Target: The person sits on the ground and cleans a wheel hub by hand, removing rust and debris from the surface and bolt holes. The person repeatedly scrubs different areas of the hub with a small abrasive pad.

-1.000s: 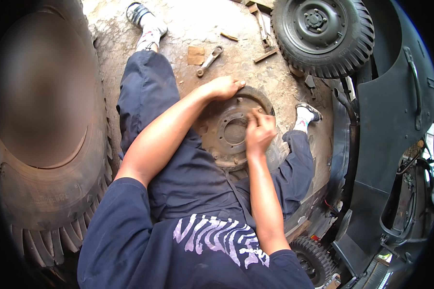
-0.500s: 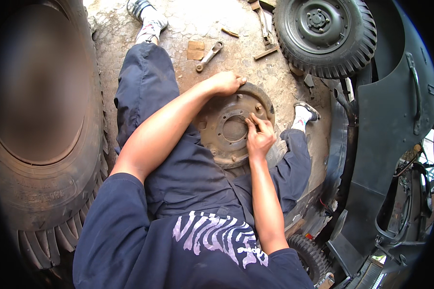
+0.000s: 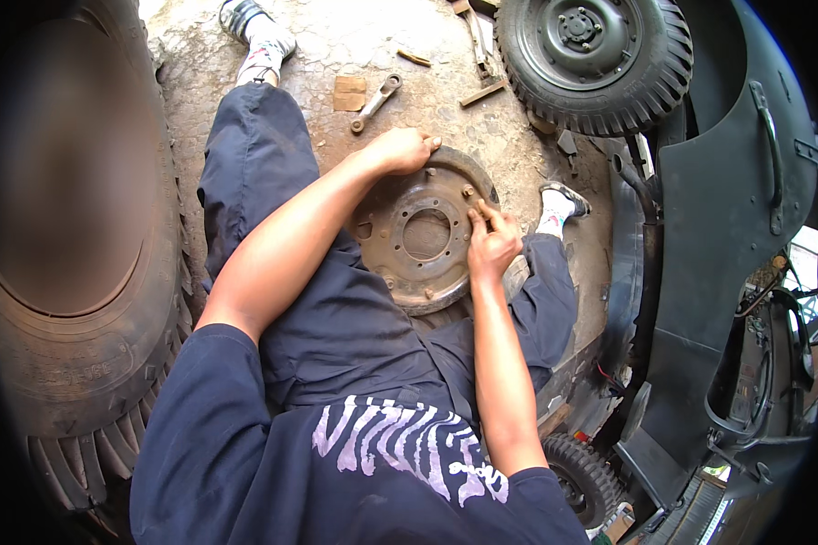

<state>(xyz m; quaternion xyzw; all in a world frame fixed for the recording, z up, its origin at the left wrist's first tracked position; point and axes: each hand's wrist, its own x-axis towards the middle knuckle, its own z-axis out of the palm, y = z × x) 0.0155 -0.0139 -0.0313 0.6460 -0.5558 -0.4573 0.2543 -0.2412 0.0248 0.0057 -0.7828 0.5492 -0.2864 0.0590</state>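
A round, rusty brake drum (image 3: pixel 395 261) with a large centre hole and several studs lies tilted between my legs. My left hand (image 3: pixel 400 152) is closed over the drum's far rim, its fingertips at the top edge. Over the drum's right side is my right hand (image 3: pixel 493 245), with thumb and fingers drawn together near a stud. Whether anything small sits between those fingertips I cannot make out. My right palm and part of the drum's right edge are hidden by the hand itself.
A huge tyre (image 3: pixel 82 368) stands close on my left. On the concrete floor ahead lie a metal connecting rod (image 3: pixel 376 103), a brown cardboard piece (image 3: pixel 349 93) and metal scraps. To my right are a wheel (image 3: pixel 591 54) and a dark green vehicle body (image 3: pixel 713 227).
My right hand has moved outward from beside the centre hole to the drum's right side. My left hand keeps its place on the rim. The whole view has shifted slightly.
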